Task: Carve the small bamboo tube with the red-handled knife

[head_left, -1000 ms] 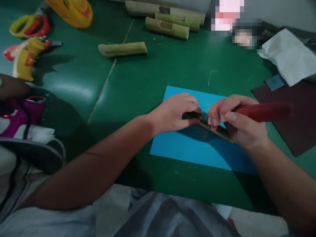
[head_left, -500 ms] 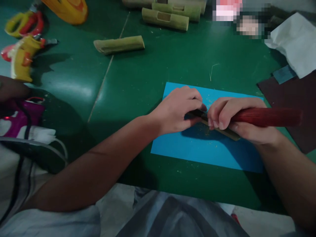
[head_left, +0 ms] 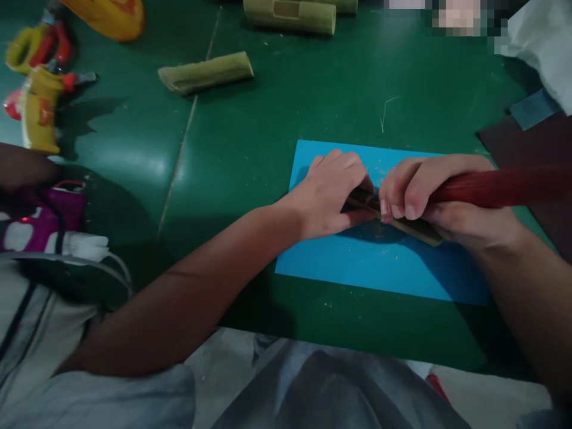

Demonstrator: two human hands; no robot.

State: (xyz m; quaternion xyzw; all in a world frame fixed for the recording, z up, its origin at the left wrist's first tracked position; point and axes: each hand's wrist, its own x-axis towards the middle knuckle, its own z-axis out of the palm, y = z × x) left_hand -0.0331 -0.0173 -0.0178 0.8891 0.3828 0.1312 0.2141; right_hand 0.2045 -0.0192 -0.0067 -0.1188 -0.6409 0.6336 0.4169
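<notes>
My left hand (head_left: 333, 193) is closed around one end of a short bamboo piece (head_left: 420, 231), which lies slantwise over a blue sheet (head_left: 326, 262). In my right hand (head_left: 420, 182) is the thick red handle (head_left: 504, 186) of a tool, and it points off to the right. The tool's working end is down at the bamboo between my hands; fingers hide it, so I cannot make out its shape. My right fingertips rest against the bamboo close to my left thumb and fingers. Small pale shavings (head_left: 395, 258) are scattered on the sheet.
Another bamboo piece (head_left: 208, 72) lies farther back, and a slotted bamboo tube (head_left: 304, 16) at the top. Red-and-yellow-handled tools (head_left: 40, 113) are at the left, by a purple device (head_left: 67, 208) with a cable. Dark sheet (head_left: 518, 143) and white paper (head_left: 543, 50) lie right.
My right hand and the red handle have shifted slightly up and to the right. My left hand stays on the bamboo. The whole view has moved a little.
</notes>
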